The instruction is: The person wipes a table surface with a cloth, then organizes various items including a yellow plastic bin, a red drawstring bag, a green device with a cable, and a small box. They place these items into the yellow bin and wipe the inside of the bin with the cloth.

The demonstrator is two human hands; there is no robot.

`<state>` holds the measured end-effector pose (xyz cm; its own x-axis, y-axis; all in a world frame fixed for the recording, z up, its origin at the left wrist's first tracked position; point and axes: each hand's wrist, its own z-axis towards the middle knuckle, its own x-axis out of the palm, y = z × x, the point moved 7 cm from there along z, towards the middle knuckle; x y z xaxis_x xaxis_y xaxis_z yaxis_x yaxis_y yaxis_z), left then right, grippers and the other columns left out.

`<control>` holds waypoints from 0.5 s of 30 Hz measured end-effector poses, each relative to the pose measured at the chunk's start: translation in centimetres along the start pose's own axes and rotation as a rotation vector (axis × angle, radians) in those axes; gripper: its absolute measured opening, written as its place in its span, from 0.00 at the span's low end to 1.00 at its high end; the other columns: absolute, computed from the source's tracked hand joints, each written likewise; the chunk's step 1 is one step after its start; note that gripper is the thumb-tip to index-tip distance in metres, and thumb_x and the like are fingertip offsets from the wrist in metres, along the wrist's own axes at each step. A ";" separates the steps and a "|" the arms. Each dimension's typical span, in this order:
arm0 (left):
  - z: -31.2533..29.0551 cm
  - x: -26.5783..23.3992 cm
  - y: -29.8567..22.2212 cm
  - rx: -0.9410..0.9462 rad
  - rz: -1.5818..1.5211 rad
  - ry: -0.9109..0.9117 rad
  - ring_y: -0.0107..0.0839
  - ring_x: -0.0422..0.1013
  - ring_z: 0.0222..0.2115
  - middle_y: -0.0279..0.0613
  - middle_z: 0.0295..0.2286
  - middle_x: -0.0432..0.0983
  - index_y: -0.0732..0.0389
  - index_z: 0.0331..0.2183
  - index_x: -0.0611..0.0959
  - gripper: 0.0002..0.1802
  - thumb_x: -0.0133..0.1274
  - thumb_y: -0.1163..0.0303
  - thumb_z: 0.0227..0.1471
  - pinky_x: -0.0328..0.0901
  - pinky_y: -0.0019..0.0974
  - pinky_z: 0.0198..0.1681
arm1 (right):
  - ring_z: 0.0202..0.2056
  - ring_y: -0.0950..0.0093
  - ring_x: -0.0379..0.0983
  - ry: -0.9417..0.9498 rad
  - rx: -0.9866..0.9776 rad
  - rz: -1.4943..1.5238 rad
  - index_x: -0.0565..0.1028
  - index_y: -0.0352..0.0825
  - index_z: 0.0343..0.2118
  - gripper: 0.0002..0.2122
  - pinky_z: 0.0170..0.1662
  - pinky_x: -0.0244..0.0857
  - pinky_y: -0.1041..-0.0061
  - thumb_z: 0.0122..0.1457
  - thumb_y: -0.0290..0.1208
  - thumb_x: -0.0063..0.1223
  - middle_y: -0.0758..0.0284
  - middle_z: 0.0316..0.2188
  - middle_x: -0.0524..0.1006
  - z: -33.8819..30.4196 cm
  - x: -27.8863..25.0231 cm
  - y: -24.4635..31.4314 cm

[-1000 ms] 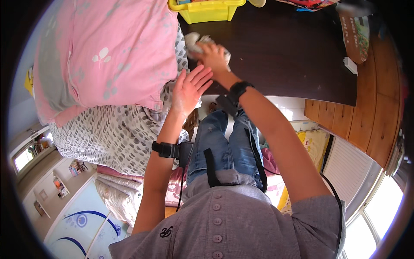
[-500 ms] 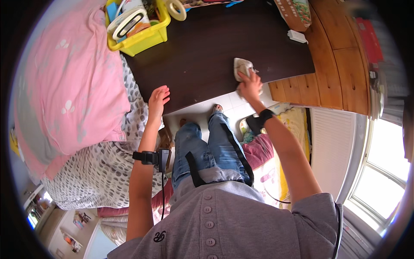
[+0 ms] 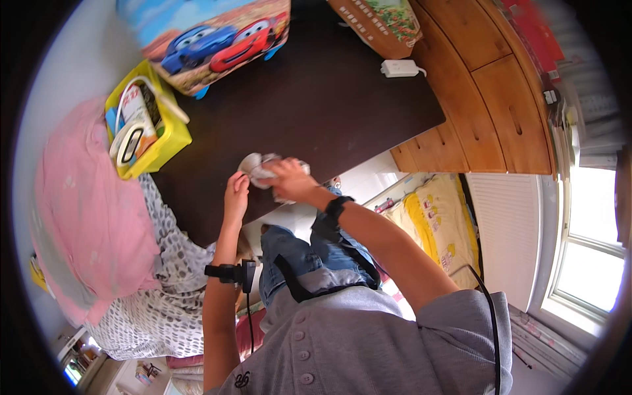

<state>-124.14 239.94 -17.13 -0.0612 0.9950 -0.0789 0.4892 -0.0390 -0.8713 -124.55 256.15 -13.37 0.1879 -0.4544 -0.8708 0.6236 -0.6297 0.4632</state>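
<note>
A crumpled whitish cloth [image 3: 251,164] lies near the front edge of the dark brown table [image 3: 316,125]. My right hand [image 3: 291,179] is pressed over it, fingers bent around its folds, with part of the cloth sticking out past the knuckles. At the cloth's left end is my left hand [image 3: 236,194]. Its fingers are drawn together, and the fingertips meet the cloth's edge.
A yellow basket [image 3: 172,146] of mixed items stands at the table's left. Behind it is a picture-printed case [image 3: 217,46] with cars. Toward the far right are a brown printed bag [image 3: 382,29], a white adapter [image 3: 399,68] and wooden drawers [image 3: 471,79]. Pink bedding [image 3: 92,210] lies left.
My right hand has brought the cloth from the table's right side leftward to my left hand. My left fingers have closed at its edge. The view has shifted, showing more of the printed case.
</note>
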 end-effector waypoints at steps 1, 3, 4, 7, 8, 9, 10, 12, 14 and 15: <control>1.3 2.5 -0.2 0.081 0.066 0.004 0.31 0.67 0.44 0.47 0.43 0.70 0.65 0.47 0.69 0.22 0.49 0.64 0.52 0.61 0.30 0.47 | 0.51 0.65 0.60 -0.015 0.058 -0.085 0.74 0.50 0.43 0.20 0.49 0.54 0.59 0.43 0.30 0.53 0.66 0.51 0.64 -1.4 -2.6 -3.1; 2.7 8.0 -2.9 0.145 0.258 0.023 0.40 0.63 0.48 0.54 0.46 0.67 0.66 0.47 0.71 0.24 0.49 0.62 0.51 0.57 0.35 0.52 | 0.51 0.64 0.60 -0.055 0.233 -0.229 0.73 0.51 0.45 0.20 0.49 0.54 0.59 0.44 0.29 0.50 0.64 0.51 0.63 -5.3 -7.3 -11.0; 3.7 10.5 -3.9 0.168 0.336 0.042 0.43 0.61 0.50 0.57 0.47 0.65 0.66 0.46 0.71 0.24 0.50 0.61 0.51 0.55 0.38 0.53 | 0.51 0.63 0.60 -0.071 0.347 -0.283 0.72 0.51 0.46 0.21 0.49 0.54 0.58 0.45 0.29 0.49 0.63 0.52 0.63 -7.7 -8.9 -15.6; 5.6 16.7 -6.1 0.239 0.528 0.079 0.49 0.54 0.54 0.60 0.51 0.59 0.66 0.48 0.70 0.26 0.49 0.59 0.50 0.51 0.43 0.56 | 0.52 0.60 0.58 -0.175 0.683 -0.435 0.67 0.53 0.51 0.26 0.51 0.52 0.56 0.45 0.30 0.48 0.60 0.55 0.60 -16.2 -16.2 -27.3; 6.2 18.9 -7.0 0.269 0.590 0.100 0.50 0.52 0.55 0.61 0.52 0.57 0.65 0.49 0.69 0.27 0.49 0.59 0.50 0.49 0.45 0.57 | 0.53 0.58 0.57 -0.238 0.758 -0.473 0.65 0.53 0.53 0.27 0.52 0.50 0.54 0.46 0.30 0.48 0.60 0.55 0.58 -19.8 -17.6 -31.5; 6.3 20.3 -7.4 0.244 0.663 0.097 0.51 0.49 0.56 0.61 0.53 0.53 0.65 0.50 0.67 0.29 0.49 0.57 0.50 0.48 0.46 0.57 | 0.53 0.57 0.57 -0.259 0.857 -0.481 0.65 0.53 0.53 0.26 0.53 0.49 0.54 0.47 0.31 0.48 0.59 0.56 0.57 -22.3 -19.4 -34.9; 6.3 21.5 -7.8 0.217 0.738 0.091 0.52 0.46 0.57 0.62 0.55 0.50 0.65 0.51 0.66 0.31 0.48 0.56 0.50 0.46 0.47 0.58 | 0.52 0.56 0.56 -0.279 0.956 -0.486 0.64 0.53 0.54 0.26 0.54 0.48 0.53 0.48 0.32 0.48 0.58 0.56 0.56 -24.3 -20.8 -37.6; 6.6 23.4 -7.9 0.148 0.894 0.125 0.53 0.41 0.59 0.62 0.57 0.45 0.65 0.54 0.62 0.35 0.47 0.54 0.50 0.44 0.49 0.59 | 0.53 0.55 0.56 -0.354 1.154 -0.461 0.64 0.52 0.54 0.25 0.55 0.45 0.53 0.49 0.33 0.47 0.57 0.56 0.55 -27.4 -22.8 -41.8; 6.5 23.7 -7.1 0.044 1.063 0.165 0.54 0.37 0.60 0.63 0.57 0.41 0.64 0.56 0.58 0.38 0.46 0.52 0.50 0.43 0.49 0.59 | 0.54 0.56 0.54 -0.350 1.190 -0.401 0.64 0.50 0.53 0.25 0.53 0.47 0.53 0.48 0.30 0.45 0.57 0.55 0.58 -24.2 -22.6 -41.0; 5.8 24.2 -7.2 0.053 1.201 0.187 0.55 0.37 0.60 0.65 0.57 0.40 0.64 0.56 0.58 0.39 0.46 0.51 0.50 0.43 0.48 0.59 | 0.54 0.56 0.54 -0.350 1.116 -0.409 0.65 0.49 0.53 0.25 0.52 0.48 0.52 0.47 0.29 0.45 0.57 0.54 0.59 -22.7 -21.8 -39.6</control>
<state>-134.18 263.73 -15.53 0.5343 0.3212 -0.7819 0.1118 -0.9437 -0.3112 -136.14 305.27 -16.49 -0.1885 -0.1336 -0.9730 -0.4312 -0.8788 0.2042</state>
